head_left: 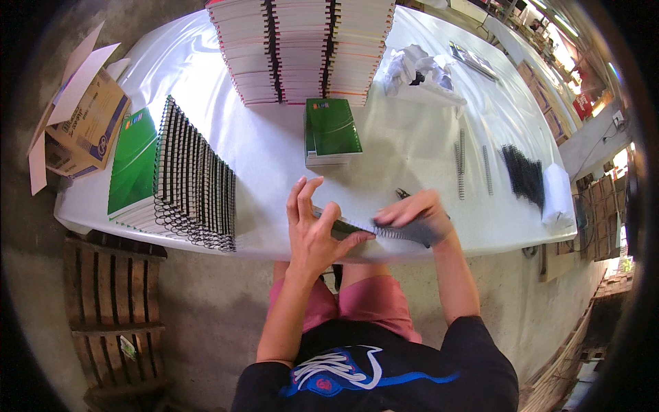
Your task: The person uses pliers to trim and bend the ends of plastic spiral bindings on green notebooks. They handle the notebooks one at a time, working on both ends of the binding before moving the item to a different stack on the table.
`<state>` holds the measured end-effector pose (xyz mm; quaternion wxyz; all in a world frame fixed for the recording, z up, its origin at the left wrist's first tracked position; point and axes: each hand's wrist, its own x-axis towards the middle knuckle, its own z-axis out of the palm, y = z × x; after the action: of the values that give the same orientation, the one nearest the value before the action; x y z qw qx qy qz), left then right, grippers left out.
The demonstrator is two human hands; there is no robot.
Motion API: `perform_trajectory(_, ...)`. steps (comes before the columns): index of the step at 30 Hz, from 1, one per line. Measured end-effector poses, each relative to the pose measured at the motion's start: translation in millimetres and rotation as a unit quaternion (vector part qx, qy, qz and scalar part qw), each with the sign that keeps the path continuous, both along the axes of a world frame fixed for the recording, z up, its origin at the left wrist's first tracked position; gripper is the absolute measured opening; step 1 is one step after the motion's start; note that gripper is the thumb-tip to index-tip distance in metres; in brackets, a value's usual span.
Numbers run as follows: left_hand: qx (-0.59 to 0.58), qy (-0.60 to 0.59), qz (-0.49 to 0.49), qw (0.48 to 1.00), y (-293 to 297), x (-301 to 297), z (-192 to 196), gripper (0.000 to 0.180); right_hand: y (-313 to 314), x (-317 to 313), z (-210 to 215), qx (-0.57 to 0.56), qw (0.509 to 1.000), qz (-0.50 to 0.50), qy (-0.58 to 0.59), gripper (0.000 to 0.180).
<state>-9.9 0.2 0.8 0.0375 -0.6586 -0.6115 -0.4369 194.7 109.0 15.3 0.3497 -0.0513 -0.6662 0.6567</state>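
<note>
At the table's near edge my left hand [309,230] grips a thin notebook [349,226] by its edge, thumb below, fingers curled above. A dark spiral binding coil [390,233] runs from the notebook's edge toward the right. Over that coil lies my right hand [417,209], smeared by motion, so its finger grip is unclear. A dark tool that looks like pliers [402,194] lies just beyond the right hand, partly hidden. Straight ahead of my hands stands a small stack of green-covered books [333,129].
A slanting pile of coil-bound green notebooks [134,165] rests at left, beside an open cardboard box [89,127]. Tall stacks of bound books [298,58] rise at the back. Loose coils [460,165], a heap of black coils [523,175] and crumpled white plastic [422,72] are at right.
</note>
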Motion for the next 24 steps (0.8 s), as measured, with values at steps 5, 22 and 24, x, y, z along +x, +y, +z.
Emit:
perform_trajectory(5,0.009,-0.011,-0.003,1.000,1.3,0.0,6.3,0.056,-2.7,3.6,11.6,0.024,0.993,-0.042,-0.112,0.031)
perform_trajectory(22,0.057,-0.164,-0.042,0.984,12.4,-7.7,-12.7,0.059,-7.0,-26.6,24.8,0.126,0.966,-0.141,-0.175,0.033)
perform_trajectory(24,0.022,-0.226,-0.039,0.973,12.8,-9.8,-14.0,0.064,-11.6,-29.3,21.3,0.009,0.998,-0.050,0.029,0.027)
